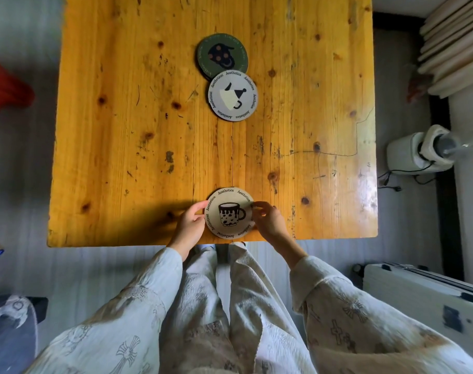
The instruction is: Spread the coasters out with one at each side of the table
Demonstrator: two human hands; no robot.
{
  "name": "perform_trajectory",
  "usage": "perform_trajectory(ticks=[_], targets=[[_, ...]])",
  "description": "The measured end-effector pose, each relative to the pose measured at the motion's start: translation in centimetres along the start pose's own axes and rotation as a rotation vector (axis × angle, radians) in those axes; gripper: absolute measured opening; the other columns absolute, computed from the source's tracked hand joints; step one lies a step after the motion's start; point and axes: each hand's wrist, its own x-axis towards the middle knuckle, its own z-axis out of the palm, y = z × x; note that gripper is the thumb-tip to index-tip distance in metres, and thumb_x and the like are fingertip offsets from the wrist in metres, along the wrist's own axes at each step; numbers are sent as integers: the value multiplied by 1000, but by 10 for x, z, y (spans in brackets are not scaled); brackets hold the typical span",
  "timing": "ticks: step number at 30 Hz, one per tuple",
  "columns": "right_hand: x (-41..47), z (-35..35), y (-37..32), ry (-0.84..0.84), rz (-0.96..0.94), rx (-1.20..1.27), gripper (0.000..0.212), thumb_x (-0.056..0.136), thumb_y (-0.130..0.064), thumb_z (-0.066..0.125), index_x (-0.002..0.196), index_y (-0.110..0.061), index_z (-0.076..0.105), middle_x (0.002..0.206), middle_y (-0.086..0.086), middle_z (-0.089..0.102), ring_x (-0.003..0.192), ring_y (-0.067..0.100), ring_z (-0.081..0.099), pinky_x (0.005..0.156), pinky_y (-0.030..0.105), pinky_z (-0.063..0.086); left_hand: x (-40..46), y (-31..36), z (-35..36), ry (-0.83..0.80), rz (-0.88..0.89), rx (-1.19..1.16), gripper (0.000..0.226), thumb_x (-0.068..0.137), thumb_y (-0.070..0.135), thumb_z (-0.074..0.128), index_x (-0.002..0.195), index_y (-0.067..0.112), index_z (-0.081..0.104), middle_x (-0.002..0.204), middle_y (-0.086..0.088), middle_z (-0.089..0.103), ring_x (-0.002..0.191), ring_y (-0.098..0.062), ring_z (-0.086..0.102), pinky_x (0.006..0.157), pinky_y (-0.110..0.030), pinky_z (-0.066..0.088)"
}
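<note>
While both hands pinched it from opposite sides, the beige coaster (230, 213) with the spotted mug drawing lay flat at the near edge of the worktop (122, 130), about midway along that edge. The left hand (190, 225) had its thumb and fingertips closed on the coaster's left rim, and the right hand (269, 220) gripped the right rim the same way. Pale patterned sleeves (138, 306) ran back from both wrists toward the camera.

Farther out, well apart from the held one, a grey coaster (233, 96) with a tilted cup drawing sat near the middle of the yellow wood. Its far edge overlapped a green coaster (222, 54) lying just beyond it, so the two touched. Whether anything lay under the green one could not be told.
</note>
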Motion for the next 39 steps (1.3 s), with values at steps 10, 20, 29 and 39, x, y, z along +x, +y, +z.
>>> perform_trajectory(ticks=[10, 20, 29, 39], targets=[[-6, 0, 0, -18, 22, 35, 36, 95, -16, 41, 129, -9, 51, 133, 19, 52, 116, 36, 56, 99, 48, 49, 1, -4, -3, -5, -12, 7, 43, 90, 3, 34, 121, 28, 50, 131, 1, 48, 110, -12, 45, 90, -29, 40], [-12, 3, 3, -14, 4, 35, 36, 96, -16, 39, 129, -8, 52, 131, 21, 55, 123, 35, 49, 101, 49, 46, -5, -3, 2, -11, -7, 30, 40, 90, 3, 34, 123, 22, 48, 133, -9, 48, 110, -13, 43, 93, -28, 39], [-26, -8, 6, -10, 0, 46, 40, 97, -19, 41, 134, -4, 46, 133, 18, 58, 117, 30, 58, 92, 30, 47, -7, 7, -8, -125, 50, 292, 39, 92, 9, 37, 131, 14, 40, 142, -9, 42, 128, -23, 41, 102, -31, 33], [-83, -84, 67, 174, -46, 316, 31, 97, -21, 43, 119, -6, 58, 104, 16, 68, 87, 21, 61, 82, 34, 47, -40, 74, 27, -189, 399, 595, 30, 91, 18, 43, 120, 18, 51, 124, -9, 57, 101, -18, 54, 84, -28, 40]])
